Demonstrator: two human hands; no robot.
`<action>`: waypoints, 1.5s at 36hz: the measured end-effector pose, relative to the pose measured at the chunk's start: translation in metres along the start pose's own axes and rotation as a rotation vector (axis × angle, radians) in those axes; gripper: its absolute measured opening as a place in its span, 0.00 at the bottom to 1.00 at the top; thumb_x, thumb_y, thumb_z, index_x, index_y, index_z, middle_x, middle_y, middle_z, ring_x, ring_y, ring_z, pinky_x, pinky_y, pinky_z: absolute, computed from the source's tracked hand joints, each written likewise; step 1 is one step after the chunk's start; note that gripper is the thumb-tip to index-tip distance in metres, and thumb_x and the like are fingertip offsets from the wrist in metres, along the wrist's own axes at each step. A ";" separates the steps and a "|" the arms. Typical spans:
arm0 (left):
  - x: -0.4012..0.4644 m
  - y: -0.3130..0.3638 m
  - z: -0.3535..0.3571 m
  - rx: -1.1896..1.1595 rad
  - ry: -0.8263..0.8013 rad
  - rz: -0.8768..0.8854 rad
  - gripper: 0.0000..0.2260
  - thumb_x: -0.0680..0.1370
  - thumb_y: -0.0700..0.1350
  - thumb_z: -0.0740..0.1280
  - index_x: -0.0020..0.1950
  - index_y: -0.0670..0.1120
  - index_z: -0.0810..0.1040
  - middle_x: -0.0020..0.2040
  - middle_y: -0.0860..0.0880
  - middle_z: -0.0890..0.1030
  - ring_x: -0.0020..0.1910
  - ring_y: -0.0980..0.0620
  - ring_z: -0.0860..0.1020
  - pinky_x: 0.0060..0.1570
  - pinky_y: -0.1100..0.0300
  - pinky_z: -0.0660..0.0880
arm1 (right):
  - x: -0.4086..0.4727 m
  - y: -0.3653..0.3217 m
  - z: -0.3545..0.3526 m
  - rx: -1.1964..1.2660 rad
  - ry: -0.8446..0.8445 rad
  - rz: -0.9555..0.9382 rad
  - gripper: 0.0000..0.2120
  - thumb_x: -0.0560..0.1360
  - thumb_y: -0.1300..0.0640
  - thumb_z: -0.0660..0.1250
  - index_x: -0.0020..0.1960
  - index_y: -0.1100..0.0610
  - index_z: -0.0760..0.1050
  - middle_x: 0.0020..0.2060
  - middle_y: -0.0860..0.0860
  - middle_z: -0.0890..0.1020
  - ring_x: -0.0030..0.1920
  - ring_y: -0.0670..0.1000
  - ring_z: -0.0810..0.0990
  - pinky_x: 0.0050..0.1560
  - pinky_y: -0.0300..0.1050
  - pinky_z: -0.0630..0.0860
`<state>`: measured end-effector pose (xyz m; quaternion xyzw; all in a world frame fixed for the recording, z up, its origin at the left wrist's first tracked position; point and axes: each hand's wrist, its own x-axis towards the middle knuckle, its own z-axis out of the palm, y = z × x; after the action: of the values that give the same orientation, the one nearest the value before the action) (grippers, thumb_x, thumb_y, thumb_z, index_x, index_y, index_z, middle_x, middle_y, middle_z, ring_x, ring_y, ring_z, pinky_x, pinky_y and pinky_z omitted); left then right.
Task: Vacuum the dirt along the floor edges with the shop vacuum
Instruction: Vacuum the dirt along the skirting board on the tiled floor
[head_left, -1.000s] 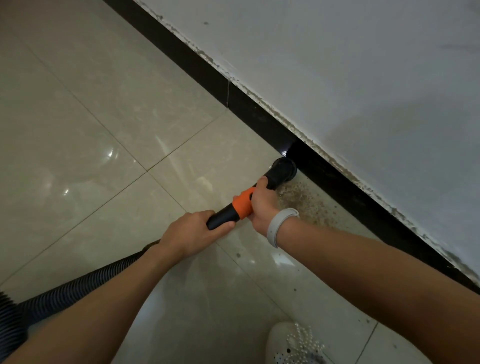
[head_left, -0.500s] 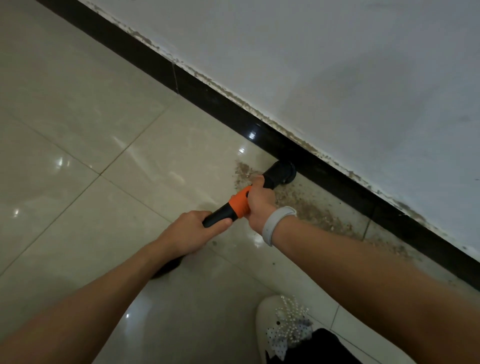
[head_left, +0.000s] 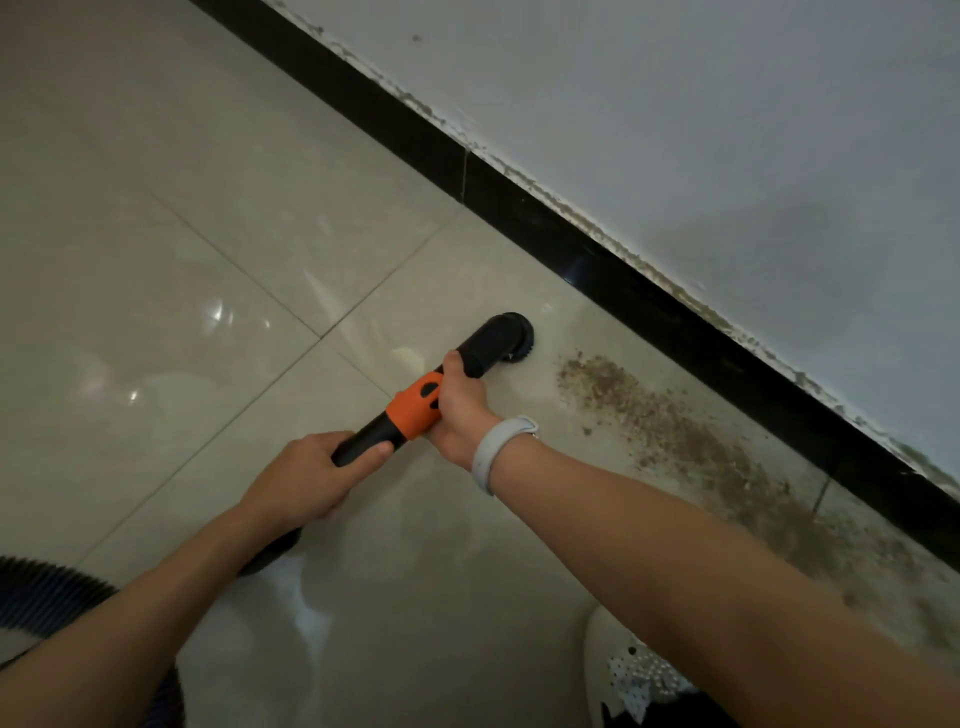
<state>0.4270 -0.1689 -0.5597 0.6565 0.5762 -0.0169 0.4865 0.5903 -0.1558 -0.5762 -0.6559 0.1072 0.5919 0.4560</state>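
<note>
Just one view here, a wide-angle cam up on the person's head, pointed forward and steeply down at the floor (head_left: 218, 249). Both forearms come in from the bottom edge, so it sits close over the hands, left hand (head_left: 311, 478) and right hand (head_left: 460, 410) landing about mid-frame. The baseboard (head_left: 649, 306) cuts diagonally from top left to lower right, with wall (head_left: 727, 130) filling the upper right. Edges look a bit bent, probably lens distortion. No second view to overlap with.
</note>
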 end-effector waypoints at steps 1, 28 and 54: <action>-0.002 -0.006 -0.004 0.005 0.008 -0.005 0.20 0.75 0.61 0.65 0.38 0.44 0.76 0.23 0.50 0.75 0.21 0.54 0.73 0.31 0.60 0.71 | -0.003 0.003 0.005 -0.014 -0.011 0.007 0.25 0.81 0.45 0.57 0.71 0.60 0.62 0.61 0.59 0.76 0.59 0.60 0.77 0.58 0.59 0.76; 0.008 0.021 0.014 0.266 0.090 0.134 0.21 0.73 0.67 0.62 0.40 0.49 0.76 0.32 0.50 0.79 0.34 0.50 0.78 0.35 0.57 0.71 | 0.015 -0.006 -0.020 0.105 0.140 -0.085 0.25 0.81 0.45 0.57 0.69 0.62 0.62 0.53 0.59 0.77 0.55 0.62 0.79 0.59 0.61 0.76; -0.014 0.011 0.049 0.509 -0.158 0.303 0.33 0.61 0.76 0.48 0.42 0.51 0.74 0.33 0.52 0.78 0.34 0.55 0.77 0.32 0.62 0.67 | -0.036 0.042 -0.093 0.321 0.270 -0.020 0.17 0.82 0.50 0.57 0.62 0.62 0.65 0.43 0.56 0.75 0.41 0.56 0.79 0.51 0.58 0.79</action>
<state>0.4574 -0.2104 -0.5703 0.8324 0.4095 -0.1388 0.3466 0.6154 -0.2612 -0.5750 -0.6494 0.2536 0.4693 0.5419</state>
